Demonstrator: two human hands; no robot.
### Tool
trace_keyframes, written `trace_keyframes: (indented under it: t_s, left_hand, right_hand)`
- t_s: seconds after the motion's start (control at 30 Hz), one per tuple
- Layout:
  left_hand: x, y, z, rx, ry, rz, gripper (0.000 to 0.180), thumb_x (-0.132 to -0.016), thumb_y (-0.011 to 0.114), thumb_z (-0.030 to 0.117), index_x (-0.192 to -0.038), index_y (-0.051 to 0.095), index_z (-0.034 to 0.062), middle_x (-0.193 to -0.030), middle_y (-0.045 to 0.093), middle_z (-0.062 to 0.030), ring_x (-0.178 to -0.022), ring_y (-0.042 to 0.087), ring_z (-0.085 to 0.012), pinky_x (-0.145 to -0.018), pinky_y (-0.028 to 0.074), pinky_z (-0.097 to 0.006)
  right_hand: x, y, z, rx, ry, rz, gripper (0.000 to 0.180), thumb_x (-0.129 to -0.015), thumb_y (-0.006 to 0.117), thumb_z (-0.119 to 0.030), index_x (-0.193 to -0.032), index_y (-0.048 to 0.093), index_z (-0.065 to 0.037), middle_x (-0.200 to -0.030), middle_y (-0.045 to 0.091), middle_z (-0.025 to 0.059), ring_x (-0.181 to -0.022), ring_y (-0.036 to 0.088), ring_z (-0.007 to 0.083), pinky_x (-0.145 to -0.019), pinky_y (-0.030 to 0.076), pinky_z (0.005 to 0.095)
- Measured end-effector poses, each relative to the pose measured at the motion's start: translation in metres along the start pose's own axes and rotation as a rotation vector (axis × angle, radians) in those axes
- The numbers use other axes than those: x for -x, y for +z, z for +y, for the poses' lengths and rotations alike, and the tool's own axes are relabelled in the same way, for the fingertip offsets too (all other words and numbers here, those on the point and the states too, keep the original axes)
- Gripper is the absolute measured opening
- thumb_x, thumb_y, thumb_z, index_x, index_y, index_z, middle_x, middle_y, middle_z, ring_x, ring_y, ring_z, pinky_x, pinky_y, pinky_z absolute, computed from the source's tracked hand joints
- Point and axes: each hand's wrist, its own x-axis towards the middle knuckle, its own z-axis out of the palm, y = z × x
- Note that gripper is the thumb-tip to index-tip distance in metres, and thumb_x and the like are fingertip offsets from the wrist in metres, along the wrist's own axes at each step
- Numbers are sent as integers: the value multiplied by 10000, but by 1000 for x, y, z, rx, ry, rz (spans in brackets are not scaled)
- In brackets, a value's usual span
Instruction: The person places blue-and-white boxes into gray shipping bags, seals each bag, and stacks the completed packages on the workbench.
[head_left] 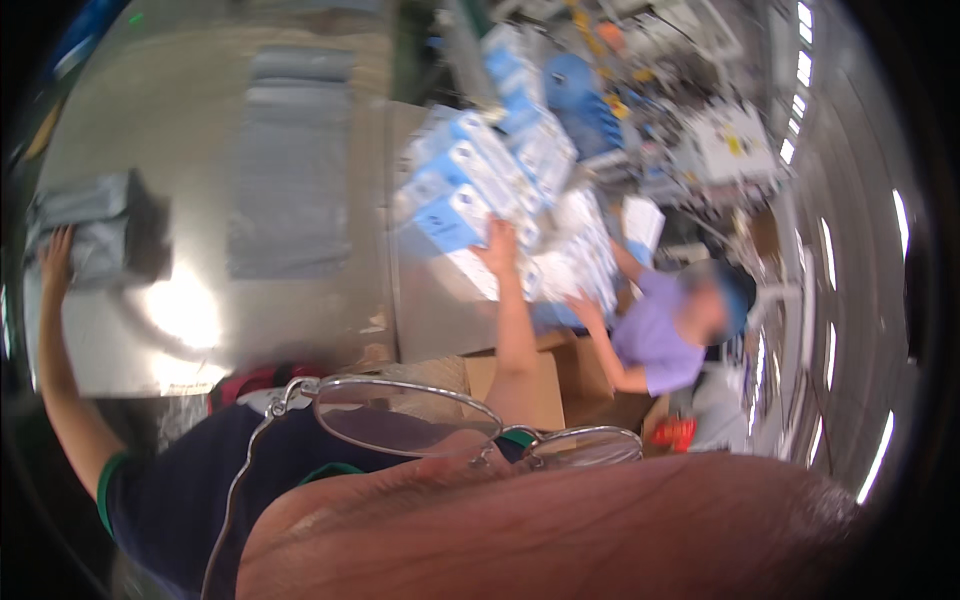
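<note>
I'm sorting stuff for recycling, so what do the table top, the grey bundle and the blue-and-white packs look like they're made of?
Table top: probably polished sheet metal, with a bright glare spot. Grey bundle under the left hand: soft, creased plastic film or fabric; too blurred to tell. Blue-and-white packs touched by the right hand: likely glossy printed wrap or carton.

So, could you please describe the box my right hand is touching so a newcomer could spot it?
Start at the shiny steel table; at its right edge lies a heap of blue-and-white boxes. The right hand presses the nearest box, lowest in the heap, with a solid blue face.
</note>
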Motion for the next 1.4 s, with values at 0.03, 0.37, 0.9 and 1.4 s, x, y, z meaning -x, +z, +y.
trace_keyframes:
  t_s: [0.03, 0.37, 0.9, 1.4]
  left_hand:
    - [31, 29, -38, 16, 50, 170, 652, -676, 474, 21, -1245, 219, 212, -1271, 256, -27, -1174, 244, -173, -914, 178, -507]
    - [122, -143, 190, 603, 452, 481, 304, -619, 527, 109, -921, 502, 96, -916, 483, -81, -898, 475, -211, -665, 396, -346]
    - [18, -151, 369, 633, 641, 362, 130, -681, 473, 113, -805, 477, 74, -845, 473, -51, -818, 492, -188, -671, 421, -310]
    - [-3, -201, 350, 1070, 729, 342, 131, -704, 508, 172, -732, 461, 53, -732, 480, -92, -688, 508, -287, -576, 418, -367]
  right_hand:
    - [-3, 7, -10, 39, -144, 46, 845, -469, 707, -333, -1171, 330, -52, -973, 432, 197, -887, 417, 346, -807, 316, 399]
    - [-16, 11, -79, 308, 301, -436, 1088, -472, 724, -306, -1264, -23, -304, -1019, 436, 209, -973, 421, 339, -804, 329, 414]
    - [37, 103, -214, -846, -46, -333, 661, -619, 663, -179, -1162, 321, -22, -1117, 427, 165, -1006, 428, 278, -854, 326, 363]
    - [-85, 86, -323, -181, -122, -373, 559, -673, 562, -227, -1161, 320, -104, -890, 542, 126, -769, 536, 297, -685, 410, 375]
